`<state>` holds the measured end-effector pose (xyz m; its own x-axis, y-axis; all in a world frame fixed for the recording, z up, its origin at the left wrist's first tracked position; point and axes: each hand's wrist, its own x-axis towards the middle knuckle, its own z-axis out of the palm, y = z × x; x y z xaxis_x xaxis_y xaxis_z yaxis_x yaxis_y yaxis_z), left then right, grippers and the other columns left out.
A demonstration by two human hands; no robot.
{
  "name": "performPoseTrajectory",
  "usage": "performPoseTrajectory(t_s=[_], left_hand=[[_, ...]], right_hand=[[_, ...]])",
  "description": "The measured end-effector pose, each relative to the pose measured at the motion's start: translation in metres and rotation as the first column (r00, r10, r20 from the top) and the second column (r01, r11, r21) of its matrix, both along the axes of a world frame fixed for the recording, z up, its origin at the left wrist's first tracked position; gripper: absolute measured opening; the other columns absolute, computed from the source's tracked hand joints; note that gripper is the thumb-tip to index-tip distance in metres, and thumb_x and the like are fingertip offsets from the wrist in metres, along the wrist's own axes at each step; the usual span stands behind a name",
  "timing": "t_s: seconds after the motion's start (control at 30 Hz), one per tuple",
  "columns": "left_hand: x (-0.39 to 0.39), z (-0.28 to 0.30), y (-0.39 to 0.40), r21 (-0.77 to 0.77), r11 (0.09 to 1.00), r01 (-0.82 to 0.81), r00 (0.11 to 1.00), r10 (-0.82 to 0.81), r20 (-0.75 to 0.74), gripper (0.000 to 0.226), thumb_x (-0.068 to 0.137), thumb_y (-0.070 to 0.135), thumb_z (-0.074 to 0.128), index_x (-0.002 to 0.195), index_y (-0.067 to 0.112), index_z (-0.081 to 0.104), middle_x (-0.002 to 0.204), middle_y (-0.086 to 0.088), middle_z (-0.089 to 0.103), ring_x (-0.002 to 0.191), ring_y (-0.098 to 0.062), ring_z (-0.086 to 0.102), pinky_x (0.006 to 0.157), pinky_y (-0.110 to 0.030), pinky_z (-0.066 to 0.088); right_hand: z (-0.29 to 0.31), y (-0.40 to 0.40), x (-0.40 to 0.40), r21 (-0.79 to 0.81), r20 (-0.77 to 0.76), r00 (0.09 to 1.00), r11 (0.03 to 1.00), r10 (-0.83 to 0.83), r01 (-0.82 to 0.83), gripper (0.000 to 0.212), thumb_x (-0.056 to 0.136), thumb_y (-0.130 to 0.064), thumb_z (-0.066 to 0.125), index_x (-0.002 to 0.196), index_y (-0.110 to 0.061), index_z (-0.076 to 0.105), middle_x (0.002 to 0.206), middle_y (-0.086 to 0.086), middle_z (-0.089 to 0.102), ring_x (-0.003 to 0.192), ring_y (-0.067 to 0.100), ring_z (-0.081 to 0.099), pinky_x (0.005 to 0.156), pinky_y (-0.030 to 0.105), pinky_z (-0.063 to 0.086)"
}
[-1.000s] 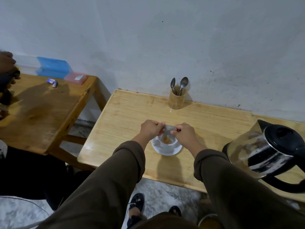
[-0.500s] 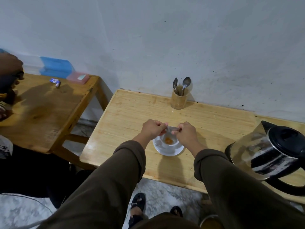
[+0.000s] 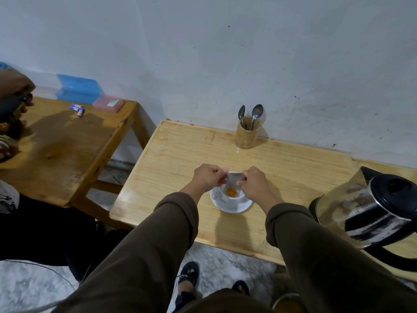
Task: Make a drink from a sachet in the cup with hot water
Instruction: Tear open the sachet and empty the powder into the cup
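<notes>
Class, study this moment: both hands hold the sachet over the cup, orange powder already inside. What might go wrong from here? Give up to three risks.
1. The sachet is pinched by the left hand and right hand above the cup; leftover powder may fall onto the saucer or table.
2. The kettle stands at the right table edge, near the right sleeve; it may get knocked.
3. The cup looks small, so hot water might overflow.

Wooden table [image 3: 185,154] carries saucer [image 3: 230,205], kettle [image 3: 370,206], spoon holder [image 3: 246,137].
</notes>
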<state>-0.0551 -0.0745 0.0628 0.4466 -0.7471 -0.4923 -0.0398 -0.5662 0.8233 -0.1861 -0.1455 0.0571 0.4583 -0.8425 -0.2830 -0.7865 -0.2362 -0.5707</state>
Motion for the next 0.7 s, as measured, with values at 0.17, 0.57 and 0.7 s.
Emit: performPoseTrajectory(t_s=[0.17,0.57,0.7], left_hand=[[-0.0022,0.0023,-0.0017,-0.027,0.999,0.036,0.999,-0.036,0.022,0.032,0.091,0.027,0.059,0.102,-0.001,0.073,0.102,-0.02,0.074,0.087,-0.022,0.068,0.089,-0.032,0.057],[-0.0031,0.0033,0.0002,-0.017,1.0,0.016,1.0,-0.016,0.017,0.029,0.089,0.023,0.062,0.104,-0.001,0.07,0.098,-0.018,0.073,0.076,-0.017,0.068,0.083,-0.026,0.058],[-0.003,0.0037,0.0014,-0.016,1.0,0.017,0.999,-0.017,0.039,0.018,0.087,0.024,0.066,0.091,0.007,0.068,0.092,-0.014,0.072,0.072,-0.014,0.067,0.089,-0.03,0.057]], right_hand=[[0.0014,0.0009,0.0012,-0.015,0.009,1.0,1.0,0.012,-0.012,0.009,0.085,-0.009,0.061,0.079,-0.002,0.062,0.092,0.008,0.043,0.084,0.02,0.043,0.073,0.026,0.033],[0.0014,0.0026,0.0022,-0.032,0.007,1.0,0.999,-0.017,0.017,0.011,0.083,-0.009,0.062,0.085,0.001,0.066,0.073,0.0,0.043,0.08,0.021,0.046,0.069,0.026,0.033],[-0.0028,0.0009,-0.0003,-0.032,-0.036,0.999,0.999,0.027,-0.028,0.017,0.088,-0.008,0.054,0.097,0.001,0.065,0.08,0.001,0.043,0.088,0.025,0.05,0.064,0.022,0.031]])
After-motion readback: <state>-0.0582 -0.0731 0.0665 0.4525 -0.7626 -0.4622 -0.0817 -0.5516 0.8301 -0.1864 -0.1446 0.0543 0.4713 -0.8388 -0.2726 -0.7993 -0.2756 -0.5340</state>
